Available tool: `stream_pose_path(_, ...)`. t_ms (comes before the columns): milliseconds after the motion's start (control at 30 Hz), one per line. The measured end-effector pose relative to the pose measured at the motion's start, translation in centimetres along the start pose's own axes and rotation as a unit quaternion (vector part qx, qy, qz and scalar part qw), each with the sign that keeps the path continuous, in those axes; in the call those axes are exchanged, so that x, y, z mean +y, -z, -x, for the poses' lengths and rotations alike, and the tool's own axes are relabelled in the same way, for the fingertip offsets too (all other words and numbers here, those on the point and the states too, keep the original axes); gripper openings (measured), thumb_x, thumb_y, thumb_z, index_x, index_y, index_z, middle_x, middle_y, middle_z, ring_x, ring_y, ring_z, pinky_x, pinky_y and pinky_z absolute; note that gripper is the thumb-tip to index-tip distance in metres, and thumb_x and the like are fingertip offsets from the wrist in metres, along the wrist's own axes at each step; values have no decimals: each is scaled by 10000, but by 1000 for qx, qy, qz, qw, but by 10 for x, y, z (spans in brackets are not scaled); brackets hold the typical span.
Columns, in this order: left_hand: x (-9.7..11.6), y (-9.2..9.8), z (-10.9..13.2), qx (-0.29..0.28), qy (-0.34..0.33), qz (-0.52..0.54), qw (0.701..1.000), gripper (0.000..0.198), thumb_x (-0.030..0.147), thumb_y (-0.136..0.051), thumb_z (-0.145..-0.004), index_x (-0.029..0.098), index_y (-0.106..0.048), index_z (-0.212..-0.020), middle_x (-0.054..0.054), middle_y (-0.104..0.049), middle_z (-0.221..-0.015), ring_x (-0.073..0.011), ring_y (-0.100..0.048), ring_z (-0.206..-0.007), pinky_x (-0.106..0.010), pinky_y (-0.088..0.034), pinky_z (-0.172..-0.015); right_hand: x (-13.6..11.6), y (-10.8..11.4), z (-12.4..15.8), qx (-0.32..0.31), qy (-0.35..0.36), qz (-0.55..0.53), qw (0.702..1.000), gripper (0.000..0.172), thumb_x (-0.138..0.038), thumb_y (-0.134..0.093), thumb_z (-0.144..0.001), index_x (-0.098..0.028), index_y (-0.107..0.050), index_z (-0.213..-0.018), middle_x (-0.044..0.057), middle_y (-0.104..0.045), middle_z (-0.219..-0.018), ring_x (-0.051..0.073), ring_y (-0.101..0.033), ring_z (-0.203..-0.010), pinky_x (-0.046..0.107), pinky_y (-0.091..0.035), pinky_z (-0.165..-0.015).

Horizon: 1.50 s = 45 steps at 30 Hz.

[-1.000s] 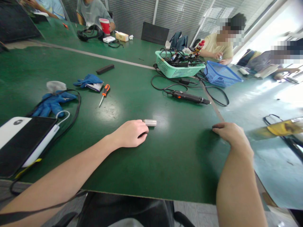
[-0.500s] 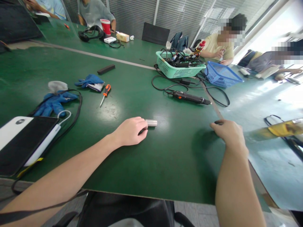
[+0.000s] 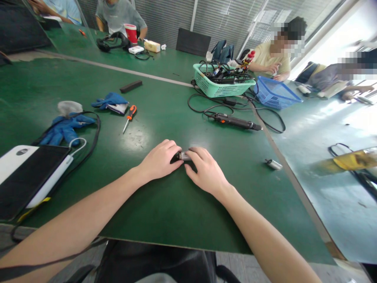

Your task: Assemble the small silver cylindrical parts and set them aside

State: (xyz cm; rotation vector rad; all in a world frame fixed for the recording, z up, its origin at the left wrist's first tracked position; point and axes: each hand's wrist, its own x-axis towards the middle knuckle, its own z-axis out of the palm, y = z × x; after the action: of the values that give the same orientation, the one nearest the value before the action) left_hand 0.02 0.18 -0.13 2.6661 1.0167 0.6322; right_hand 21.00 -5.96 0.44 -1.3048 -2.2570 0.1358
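Observation:
A small silver metal cylinder (image 3: 184,156) with a dark end lies low over the green tabletop, between my two hands. My left hand (image 3: 161,160) is closed around its left end. From the other side, the fingers and thumb of my right hand (image 3: 206,169) close on its right end, so only a short middle part shows. Off to the right, a second silver cylinder (image 3: 274,164) with a dark tip lies on its side, apart from both hands.
A black power screwdriver (image 3: 237,122) with a cable lies ahead, before a green basket (image 3: 224,91) of cables and a blue basket (image 3: 277,94). An orange-handled screwdriver (image 3: 129,118), blue gloves (image 3: 66,127) and a white-and-black device (image 3: 38,173) are leftward. Several people sit around the table.
My right hand has let go of the second cylinder at the right and moved left, closing on the cylinder in my left hand. My left hand has stayed nearly still.

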Motion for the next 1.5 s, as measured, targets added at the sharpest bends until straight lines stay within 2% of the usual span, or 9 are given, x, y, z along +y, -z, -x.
stream_pose_path(133, 5, 1, 0, -23, -24, 17, 999, 185, 338, -610, -958, 165, -624, -1021, -74, -612, -980, -243, -563, -971, -378, -505, -849, -4, 2, 0, -39, 35, -11, 999, 361, -150, -538, -926, -209, -608, -1276, 140, -611, -1330, 295, -555, -1263, 482, -493, -1075)
stream_pose_path(433, 9, 3, 0, -32, -42, 32, 998, 209, 346, -574, -970, 162, -648, -1035, -78, -618, -956, -243, -560, -954, -381, -492, -858, 2, 6, 0, -83, 43, 0, 996, 323, -120, -520, -944, -199, -593, -1248, 130, -617, -1243, 273, -574, -1150, 447, -513, -1013)
stream_pose_path(667, 15, 9, -1, -29, -55, 15, 998, 101, 260, -567, -890, 169, -608, -902, -70, -601, -911, -233, -538, -892, -368, -475, -801, 1, 8, 0, -84, 42, 5, 996, 259, -156, -536, -942, -189, -575, -1197, 119, -636, -1122, 273, -583, -1046, 435, -527, -936)
stream_pose_path(867, 13, 7, 1, -39, -61, -1, 997, 76, 228, -550, -889, 176, -586, -849, -55, -584, -858, -223, -533, -870, -359, -467, -803, -2, 10, -1, -99, 37, 16, 994, 147, -222, -537, -998, -208, -574, -1139, 98, -650, -1084, 265, -594, -1029, 417, -517, -916)
stream_pose_path(1267, 10, 3, 0, -52, -72, 21, 996, 121, 207, -546, -915, 160, -656, -899, -58, -600, -862, -219, -542, -872, -362, -476, -814, -5, 7, 0, -78, -6, 23, 997, 118, -215, -569, -949, -204, -589, -1065, 87, -648, -1013, 256, -597, -963, 395, -506, -881)
stream_pose_path(1500, 9, 3, 0, -57, -78, 23, 995, 138, 191, -541, -922, 159, -676, -928, -60, -613, -873, -217, -550, -881, -361, -483, -829, -2, 3, 2, -71, 1, 15, 997, 78, -238, -563, -963, -204, -569, -1033, 83, -642, -986, 251, -588, -935, 386, -498, -856)
